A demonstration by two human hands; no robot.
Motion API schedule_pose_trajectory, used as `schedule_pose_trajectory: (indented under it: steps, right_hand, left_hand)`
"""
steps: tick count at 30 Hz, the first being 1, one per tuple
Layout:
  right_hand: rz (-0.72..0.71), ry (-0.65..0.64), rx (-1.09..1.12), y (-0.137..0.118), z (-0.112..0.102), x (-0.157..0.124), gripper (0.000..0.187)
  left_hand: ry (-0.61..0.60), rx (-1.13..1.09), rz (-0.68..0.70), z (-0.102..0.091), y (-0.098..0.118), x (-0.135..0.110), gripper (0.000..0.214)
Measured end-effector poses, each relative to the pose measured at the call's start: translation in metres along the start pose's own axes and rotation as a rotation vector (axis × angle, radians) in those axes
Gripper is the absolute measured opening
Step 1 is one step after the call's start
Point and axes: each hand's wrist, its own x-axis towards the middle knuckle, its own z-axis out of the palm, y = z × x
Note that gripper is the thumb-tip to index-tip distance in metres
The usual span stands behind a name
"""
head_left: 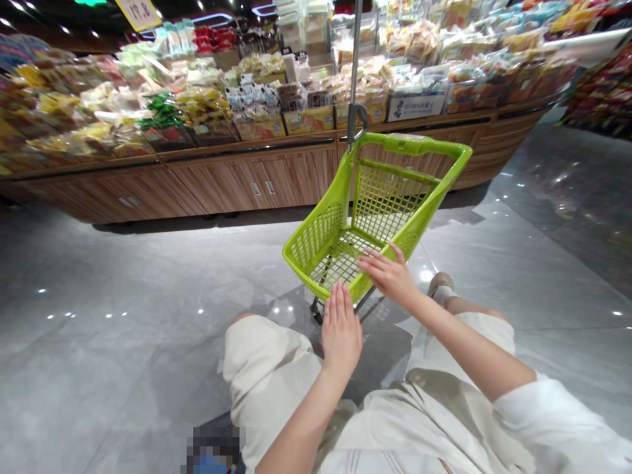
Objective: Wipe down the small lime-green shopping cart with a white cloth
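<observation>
The green cart [419, 217] stands on the floor [148, 289] between our knees, its low end toward us and its handle [409, 143] on the far side. Our left hand [342, 332] lies flat, fingers straight and together, at the near rim; our right hand [392, 278] reaches over the right rim, fingers extended and slightly spread. Neither grips anything; whether the palms press, we cannot tell. Flat hands at the rim would suit steadying or nudging better than lifting, we judge, as the cart rolls on wheels [316, 311]. The pole [354, 79] rises at the far left corner, presumably to keep it outside the basket. Beyond, the wooden tabletop [257, 179] bounds forward travel, its packets [254, 99] held back by carton fronts. Floor extends to left and right, giving room sideways; our legs limit the near side.
</observation>
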Motion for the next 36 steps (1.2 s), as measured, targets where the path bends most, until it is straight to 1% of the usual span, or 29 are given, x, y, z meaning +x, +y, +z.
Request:
schedule_pose_trajectory:
  steps: [2,3,4,5,6,10,11,12,13,14,15,16,18,19,20,21,22,24,26,27,28,29,30,31,32,34,35,36]
  right_hand:
    - [0.122,0.052,-0.052,0.032,-0.002,0.002,0.032]
    - [0.181,0.076,-0.071,0.04,-0.002,0.002,0.032]
    - [0.224,0.094,-0.081,0.042,-0.001,0.002,0.032]
    - [0.243,0.101,-0.078,0.037,0.0,0.002,0.033]
    - [0.239,0.098,-0.065,0.025,0.001,0.002,0.034]
    - [0.093,0.035,0.057,-0.046,0.008,-0.002,0.034]
    - [0.057,0.019,0.078,-0.057,0.008,-0.002,0.033]
    - [0.027,0.004,0.088,-0.06,0.008,-0.002,0.032]
    - [0.006,-0.011,0.087,-0.056,0.006,-0.002,0.032]
    - [-0.001,-0.022,0.074,-0.046,0.004,-0.001,0.032]
    - [0.011,-0.025,0.052,-0.03,0.002,0.0,0.032]
    - [0.046,-0.018,0.025,-0.011,-0.001,0.0,0.033]
    - [0.166,0.016,-0.031,0.026,-0.005,0.002,0.033]
    - [0.223,0.033,-0.054,0.038,-0.006,0.003,0.034]
    - [0.268,0.044,-0.068,0.044,-0.006,0.003,0.035]
    - [0.293,0.049,-0.074,0.043,-0.006,0.003,0.036]
    - [0.297,0.046,-0.072,0.035,-0.004,0.002,0.038]
    - [0.257,0.032,-0.044,0.004,0.0,0.0,0.042]
    - [0.179,0.002,0.001,-0.03,0.002,-0.003,0.046]
    - [0.135,-0.018,0.021,-0.042,0.002,-0.005,0.047]
    - [0.091,-0.038,0.034,-0.048,0.001,-0.005,0.048]
    - [0.055,-0.057,0.037,-0.047,-0.001,-0.006,0.048]
    - [0.033,-0.07,0.029,-0.039,-0.003,-0.006,0.047]
    - [0.031,-0.071,0.011,-0.027,-0.005,-0.005,0.045]
    - [0.05,-0.061,-0.012,-0.011,-0.007,-0.004,0.043]
    - [0.135,-0.018,-0.059,0.02,-0.01,-0.002,0.039]
    - [0.183,0.009,-0.074,0.029,-0.01,-0.001,0.037]
    - [0.22,0.034,-0.079,0.031,-0.008,-0.001,0.035]
  left_hand:
    - [-0.001,-0.003,0.004,-0.002,0.0,0.0,0.081]
    - [0.002,-0.005,0.001,-0.002,0.001,0.0,0.081]
    - [0.006,-0.009,-0.006,-0.002,0.003,0.0,0.081]
    - [0.013,-0.012,-0.016,-0.002,0.005,0.001,0.081]
    - [0.02,-0.016,-0.028,-0.001,0.007,0.001,0.081]
    - [0.028,-0.028,-0.044,0.003,0.01,0.0,0.081]
    - [0.026,-0.028,-0.039,0.004,0.009,-0.001,0.082]
    - [0.023,-0.026,-0.033,0.004,0.007,-0.001,0.082]
    - [0.019,-0.022,-0.025,0.004,0.006,-0.002,0.081]
    - [0.017,-0.017,-0.018,0.003,0.004,-0.003,0.08]
    - [0.015,-0.013,-0.011,0.002,0.002,-0.003,0.079]
    - [0.014,-0.01,-0.005,0.001,0.001,-0.004,0.079]
    - [0.013,-0.009,0.003,-0.001,0.001,-0.004,0.079]
    - [0.013,-0.011,0.003,-0.002,0.002,-0.003,0.079]
    - [0.013,-0.014,0.0,-0.002,0.003,-0.003,0.08]
    - [0.016,-0.018,-0.005,-0.002,0.005,-0.002,0.08]
    - [0.021,-0.025,-0.014,-0.002,0.007,-0.001,0.08]
    - [0.031,-0.038,-0.032,-0.001,0.01,0.0,0.08]
    - [0.035,-0.045,-0.036,-0.001,0.01,0.0,0.081]
    - [0.033,-0.047,-0.032,-0.002,0.009,-0.001,0.082]
    - [0.03,-0.046,-0.026,-0.002,0.008,-0.001,0.083]
    - [0.026,-0.043,-0.019,-0.003,0.006,-0.001,0.083]
    - [0.022,-0.039,-0.012,-0.003,0.004,-0.002,0.083]
    - [0.018,-0.036,-0.007,-0.004,0.003,-0.002,0.082]
    - [0.015,-0.032,-0.005,-0.004,0.002,-0.003,0.081]
    - [0.015,-0.027,-0.003,-0.004,0.002,-0.003,0.079]
    - [0.018,-0.026,-0.005,-0.004,0.003,-0.003,0.078]
    - [0.021,-0.025,-0.01,-0.003,0.004,-0.002,0.078]
